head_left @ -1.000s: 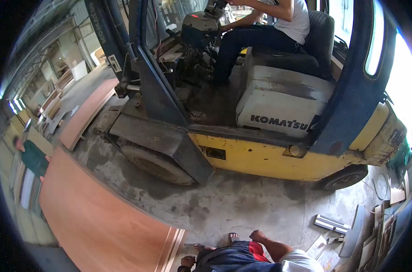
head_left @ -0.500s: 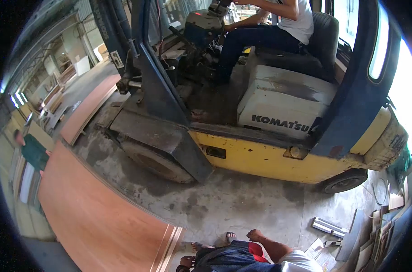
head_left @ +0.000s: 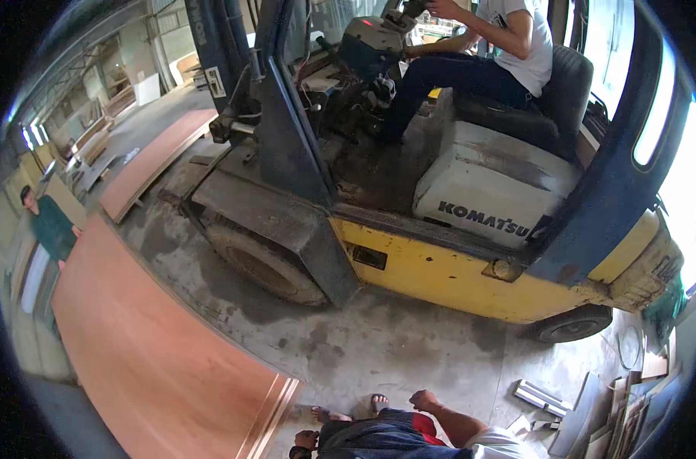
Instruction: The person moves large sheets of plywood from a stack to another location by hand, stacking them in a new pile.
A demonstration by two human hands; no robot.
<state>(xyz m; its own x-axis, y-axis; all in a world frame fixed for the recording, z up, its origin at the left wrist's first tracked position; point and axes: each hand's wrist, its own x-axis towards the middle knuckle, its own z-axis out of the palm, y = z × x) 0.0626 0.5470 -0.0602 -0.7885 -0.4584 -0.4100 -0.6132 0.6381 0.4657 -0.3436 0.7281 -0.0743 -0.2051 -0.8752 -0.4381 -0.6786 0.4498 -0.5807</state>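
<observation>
Beside the plywood stack (head_left: 156, 359), left hand (head_left: 306, 440) hangs curled.

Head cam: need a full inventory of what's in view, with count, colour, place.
forklift: 1, yellow and blue, centre
driver: 1, white shirt, on forklift seat, top
near wood sheets: 1 stack, reddish-brown, lower left
far wood sheets: 1 stack, reddish-brown, upper left
bystander: 1, green shirt, far left
metal bars: few, silver, floor lower right
floor: 1, grey, stained
feet: 2, sandals, bottom centre
left hand: 1, by near stack's corner
right hand: 1, closed, bottom centre
</observation>
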